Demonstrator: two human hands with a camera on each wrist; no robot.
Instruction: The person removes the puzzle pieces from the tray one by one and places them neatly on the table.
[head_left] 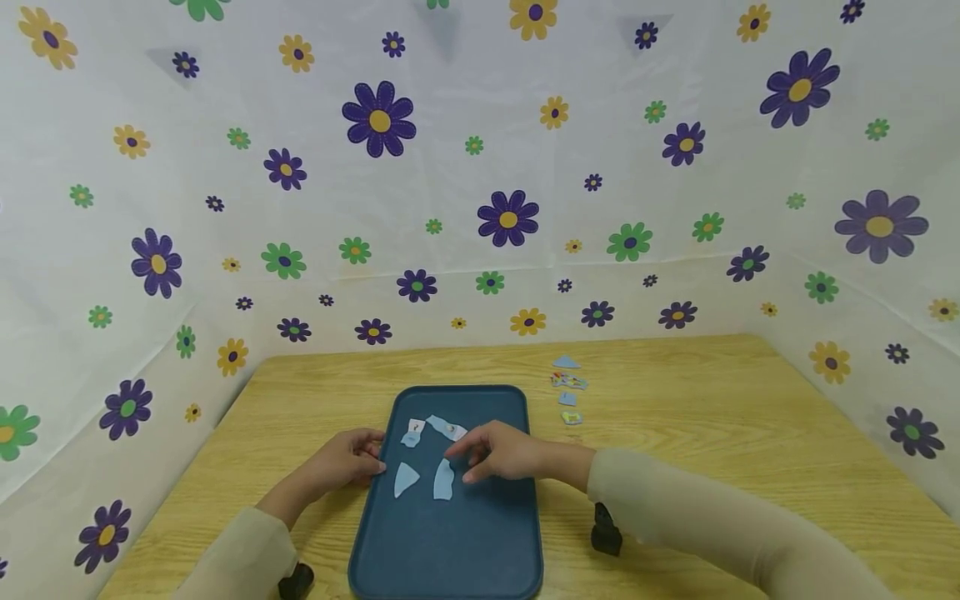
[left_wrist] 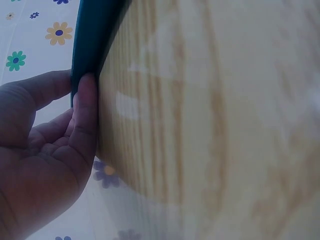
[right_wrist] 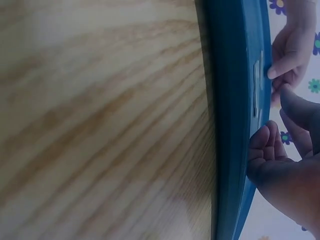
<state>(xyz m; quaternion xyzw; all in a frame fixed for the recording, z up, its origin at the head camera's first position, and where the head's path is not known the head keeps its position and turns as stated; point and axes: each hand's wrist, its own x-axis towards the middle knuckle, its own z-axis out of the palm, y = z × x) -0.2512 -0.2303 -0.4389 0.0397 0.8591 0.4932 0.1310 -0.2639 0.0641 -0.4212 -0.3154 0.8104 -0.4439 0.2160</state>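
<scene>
My left hand (head_left: 348,458) grips the left rim of a dark blue tray (head_left: 450,554), with the thumb on the rim and other fingers along the outer side. The left wrist view shows the same hand (left_wrist: 55,135) on the tray's edge. Over the tray is my right hand (head_left: 506,452), thumb and index finger apart, nothing visible between them. Near its fingertips lie a curved light blue piece (head_left: 443,482) and a longer printed piece (head_left: 444,427), partly covered by the hand. A triangular light blue piece (head_left: 405,479) and a blue-and-white piece (head_left: 412,433) lie further left.
Right of the tray, several small pieces stand in a column on the wooden table (head_left: 675,417): a blue triangle (head_left: 566,362), a colourful piece (head_left: 568,381), a small blue piece (head_left: 567,399) and a yellow-green one (head_left: 571,417). Flower-patterned sheets (head_left: 450,183) enclose the back and sides.
</scene>
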